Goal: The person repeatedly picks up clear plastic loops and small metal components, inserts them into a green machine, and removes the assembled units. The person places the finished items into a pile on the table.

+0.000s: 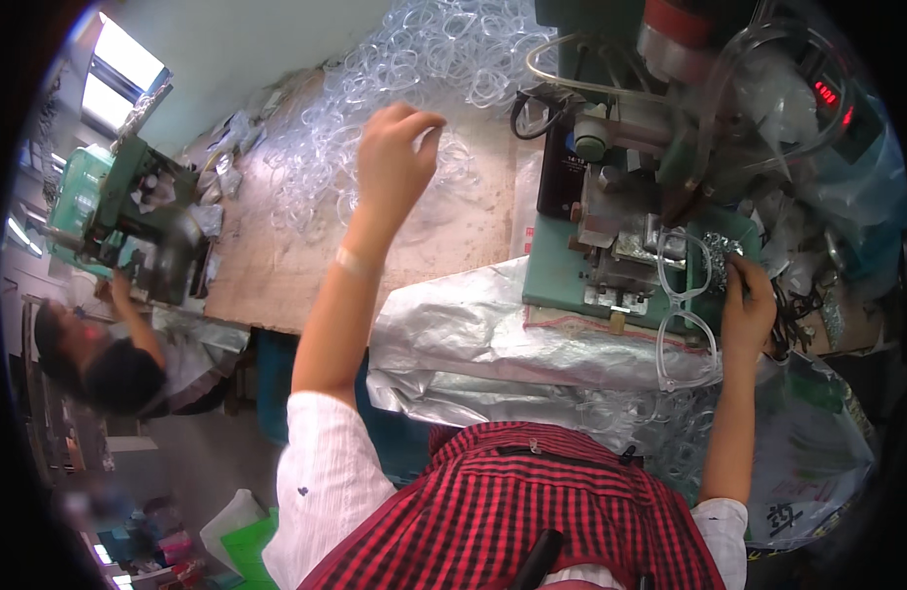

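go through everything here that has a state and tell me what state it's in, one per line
Left hand: raised over the clear frames, fingers pinched together.
Right hand: shut on the goggle frame.
Goggle frame: clear, hanging off the green machine.
Clear frames: loose heap on the wooden table.
Red display: lit.

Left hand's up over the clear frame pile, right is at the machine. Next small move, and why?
Probably lower the left hand onto the pile of clear frames and pinch one. Its fingers are curled together above the pile and look empty, though I can't be sure. The right hand already holds a clear frame at the green machine, so a fresh frame seems the likely need.
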Action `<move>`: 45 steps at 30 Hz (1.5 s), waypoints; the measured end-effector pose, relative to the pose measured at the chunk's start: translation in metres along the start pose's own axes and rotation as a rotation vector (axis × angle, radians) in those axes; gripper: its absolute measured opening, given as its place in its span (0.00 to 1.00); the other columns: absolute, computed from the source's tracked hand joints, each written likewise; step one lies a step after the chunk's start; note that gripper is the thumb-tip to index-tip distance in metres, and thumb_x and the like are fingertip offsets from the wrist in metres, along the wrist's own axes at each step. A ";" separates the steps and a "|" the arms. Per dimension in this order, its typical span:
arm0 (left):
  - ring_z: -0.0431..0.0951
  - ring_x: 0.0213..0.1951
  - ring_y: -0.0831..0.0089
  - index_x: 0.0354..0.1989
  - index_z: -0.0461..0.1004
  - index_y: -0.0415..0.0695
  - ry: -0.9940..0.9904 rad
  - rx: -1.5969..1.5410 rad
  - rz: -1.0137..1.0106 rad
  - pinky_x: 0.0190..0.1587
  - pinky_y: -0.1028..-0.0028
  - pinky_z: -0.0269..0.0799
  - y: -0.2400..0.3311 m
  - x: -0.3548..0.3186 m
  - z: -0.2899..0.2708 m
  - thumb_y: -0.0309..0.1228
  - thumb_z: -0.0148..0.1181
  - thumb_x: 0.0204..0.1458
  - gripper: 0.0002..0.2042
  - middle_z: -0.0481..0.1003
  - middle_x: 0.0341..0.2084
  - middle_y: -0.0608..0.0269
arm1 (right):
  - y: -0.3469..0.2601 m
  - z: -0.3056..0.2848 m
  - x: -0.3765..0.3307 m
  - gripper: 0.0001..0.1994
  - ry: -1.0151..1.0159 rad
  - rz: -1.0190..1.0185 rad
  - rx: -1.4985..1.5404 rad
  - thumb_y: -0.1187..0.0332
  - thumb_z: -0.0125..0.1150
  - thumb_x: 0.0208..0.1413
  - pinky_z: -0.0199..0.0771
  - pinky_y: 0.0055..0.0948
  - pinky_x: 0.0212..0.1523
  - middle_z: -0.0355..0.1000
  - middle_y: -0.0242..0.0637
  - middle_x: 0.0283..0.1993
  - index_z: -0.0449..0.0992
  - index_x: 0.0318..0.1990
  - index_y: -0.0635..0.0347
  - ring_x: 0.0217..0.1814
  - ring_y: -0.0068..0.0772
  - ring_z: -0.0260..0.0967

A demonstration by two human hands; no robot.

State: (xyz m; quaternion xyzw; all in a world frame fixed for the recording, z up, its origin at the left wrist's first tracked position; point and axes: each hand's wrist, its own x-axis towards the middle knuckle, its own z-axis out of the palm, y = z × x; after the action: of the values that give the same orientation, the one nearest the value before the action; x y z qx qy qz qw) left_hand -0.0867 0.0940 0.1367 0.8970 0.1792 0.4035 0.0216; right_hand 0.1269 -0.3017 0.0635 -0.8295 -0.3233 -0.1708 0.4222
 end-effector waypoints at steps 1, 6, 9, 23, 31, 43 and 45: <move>0.78 0.36 0.59 0.31 0.82 0.47 -0.150 0.133 0.013 0.44 0.65 0.74 -0.025 0.005 0.026 0.24 0.59 0.48 0.06 0.77 0.35 0.57 | 0.004 0.005 0.002 0.08 0.006 -0.031 -0.021 0.75 0.59 0.57 0.71 0.32 0.48 0.77 0.43 0.41 0.80 0.42 0.64 0.45 0.41 0.74; 0.77 0.42 0.55 0.25 0.82 0.47 -0.458 0.432 -0.186 0.44 0.64 0.75 -0.072 -0.028 0.118 0.22 0.59 0.41 0.07 0.73 0.36 0.55 | 0.022 -0.016 -0.028 0.08 0.042 0.144 -0.128 0.77 0.59 0.55 0.71 0.32 0.46 0.77 0.41 0.40 0.80 0.41 0.64 0.43 0.38 0.74; 0.77 0.42 0.56 0.24 0.80 0.46 -0.424 0.295 -0.117 0.42 0.62 0.75 -0.049 -0.044 0.104 0.23 0.60 0.41 0.04 0.72 0.34 0.55 | 0.021 -0.055 -0.066 0.08 0.113 0.343 -0.147 0.78 0.60 0.54 0.70 0.28 0.46 0.76 0.37 0.39 0.79 0.41 0.65 0.42 0.32 0.73; 0.76 0.25 0.75 0.37 0.69 0.40 0.152 -1.009 -0.773 0.27 0.79 0.73 0.041 -0.079 0.055 0.28 0.55 0.63 0.05 0.73 0.25 0.63 | -0.099 0.023 0.044 0.25 -0.166 0.366 0.793 0.77 0.70 0.40 0.72 0.25 0.43 0.74 0.31 0.33 0.71 0.50 0.66 0.37 0.24 0.72; 0.79 0.39 0.69 0.43 0.68 0.36 0.282 -1.395 0.031 0.43 0.68 0.80 0.145 -0.002 -0.023 0.22 0.53 0.62 0.04 0.76 0.38 0.52 | -0.114 0.012 0.046 0.27 -0.207 0.422 1.106 0.83 0.68 0.41 0.71 0.24 0.44 0.72 0.31 0.36 0.70 0.53 0.65 0.40 0.25 0.71; 0.75 0.28 0.71 0.37 0.75 0.42 0.071 -0.784 0.626 0.29 0.75 0.74 0.168 -0.033 -0.011 0.19 0.66 0.42 0.12 0.80 0.40 0.57 | -0.047 -0.010 -0.007 0.17 -0.160 0.300 0.406 0.80 0.53 0.53 0.71 0.27 0.53 0.78 0.37 0.46 0.76 0.51 0.63 0.50 0.28 0.75; 0.74 0.26 0.70 0.31 0.74 0.46 0.115 -0.674 0.742 0.27 0.75 0.71 0.188 -0.033 -0.001 0.21 0.69 0.41 0.11 0.81 0.37 0.58 | -0.017 -0.009 -0.024 0.14 -0.209 0.343 0.255 0.79 0.52 0.55 0.71 0.26 0.51 0.79 0.37 0.43 0.78 0.47 0.63 0.47 0.27 0.75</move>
State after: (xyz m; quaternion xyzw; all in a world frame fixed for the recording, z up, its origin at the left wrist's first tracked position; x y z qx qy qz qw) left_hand -0.0505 -0.0933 0.1478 0.8198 -0.2909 0.4683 0.1550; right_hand 0.0977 -0.3103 0.0656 -0.8253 -0.2387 0.0327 0.5107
